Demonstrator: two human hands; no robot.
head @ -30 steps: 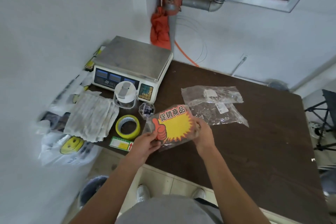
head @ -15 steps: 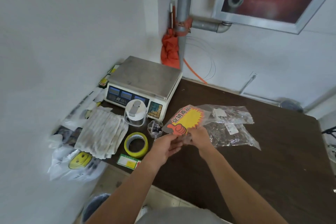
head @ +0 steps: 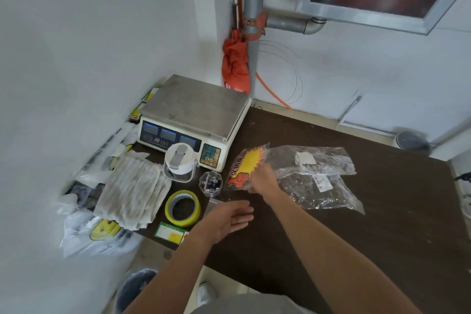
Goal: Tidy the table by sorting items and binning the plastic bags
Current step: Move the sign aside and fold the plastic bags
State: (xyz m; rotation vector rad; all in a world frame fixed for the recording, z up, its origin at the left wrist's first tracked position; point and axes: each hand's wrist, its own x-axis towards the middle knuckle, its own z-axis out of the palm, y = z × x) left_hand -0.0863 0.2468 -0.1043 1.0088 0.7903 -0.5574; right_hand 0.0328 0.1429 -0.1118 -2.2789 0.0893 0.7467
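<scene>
Below the table's [head: 356, 237] front left corner a dark bin [head: 135, 288] stands on the floor, its contents blurred. The left hand [head: 229, 219] hovers over the front edge, fingers loose and spread, holding nothing. Further in, the right hand [head: 262, 181] pinches a bagged yellow sign [head: 246, 166] beside a small clear jar [head: 211, 183] of dark bits. Clear plastic bags [head: 313, 181] lie mid-table, not yet binned, so the sorting looks barely begun.

Yellow starburst sign packet [head: 245, 166] tilted, just beside crumpled clear bags [head: 321, 187]
</scene>
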